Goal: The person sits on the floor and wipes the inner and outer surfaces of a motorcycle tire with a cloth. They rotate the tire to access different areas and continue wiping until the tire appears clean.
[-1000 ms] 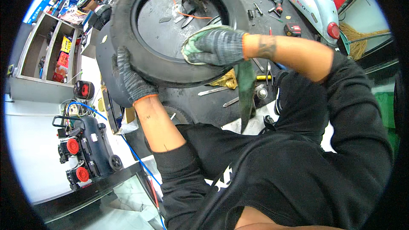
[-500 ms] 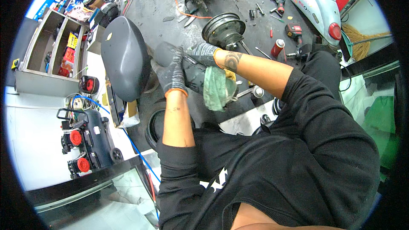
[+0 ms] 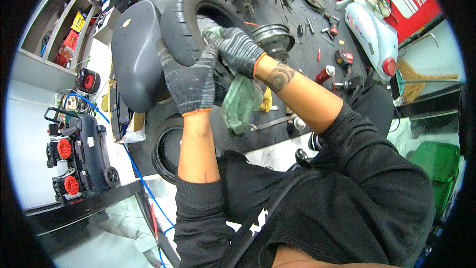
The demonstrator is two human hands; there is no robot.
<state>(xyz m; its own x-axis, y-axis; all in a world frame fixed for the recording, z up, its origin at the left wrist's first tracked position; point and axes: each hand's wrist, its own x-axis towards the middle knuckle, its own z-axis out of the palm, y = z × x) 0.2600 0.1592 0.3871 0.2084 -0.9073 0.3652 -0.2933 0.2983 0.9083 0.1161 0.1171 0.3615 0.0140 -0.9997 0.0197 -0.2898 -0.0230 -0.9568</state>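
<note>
From where I'm standing, both hands are working at a black tyre [image 3: 177, 30], which is leaning at a tilt in the upper centre of the frame. The left hand [image 3: 191, 77] is spreading wide, its thumb well apart from the fingers, and is clasping the tyre's lower edge between them. The right hand [image 3: 233, 47] is closing more tightly, its fingers bunching together and curling onto the near inner edge of the ring. Both are wearing ribbed knit gloves in streaky grey and black, with orange bands circling the wrists. The rubber is looking matte, its tread showing cut grooves. Just below the right hand a limp, crumpled green cloth [image 3: 239, 106] is hanging in soft folds; I cannot tell what is holding it up. A smooth, dark grey moulded shell [image 3: 138, 54], rounded and satiny, is resting left of the tyre, while a round metal wheel rim [image 3: 272, 37] is sitting to its right, dull and scuffed. A second tyre [image 3: 159, 151] is lying flat left of the lower centre, partly hiding behind the left forearm [image 3: 198, 146]. A slim metal spanner [image 3: 274, 122] is lying near a wrinkled yellow cloth [image 3: 267, 100], and a glossy red can [image 3: 325, 74] is standing right of centre.
</note>
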